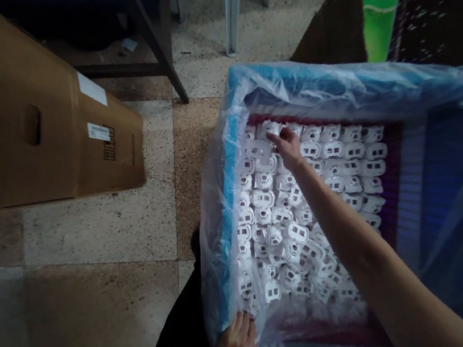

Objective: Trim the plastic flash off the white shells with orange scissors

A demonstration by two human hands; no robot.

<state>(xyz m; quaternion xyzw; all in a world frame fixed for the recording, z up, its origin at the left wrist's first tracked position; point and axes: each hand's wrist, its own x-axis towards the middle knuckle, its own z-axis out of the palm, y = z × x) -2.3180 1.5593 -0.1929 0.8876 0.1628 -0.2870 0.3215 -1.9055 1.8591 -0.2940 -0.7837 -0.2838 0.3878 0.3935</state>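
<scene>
A blue crate (230,196) lined with a clear plastic bag (215,244) holds many white plastic parts (280,215) with small square openings, set in rough rows at the far side and more jumbled nearer to me. My right hand (288,145) reaches in to the far left rows, thumb and fingers closed on one of the white parts; my fingers partly cover it. My left hand (238,342) rests at the near left corner of the crate, its fingers curled over the lined rim. A band circles my left wrist.
A large cardboard box (54,106) with white labels stands on the tiled floor to the left. Dark metal legs (152,41) and a pale leg (233,12) rise behind the crate. A green sheet (383,11) sits beyond its far right side.
</scene>
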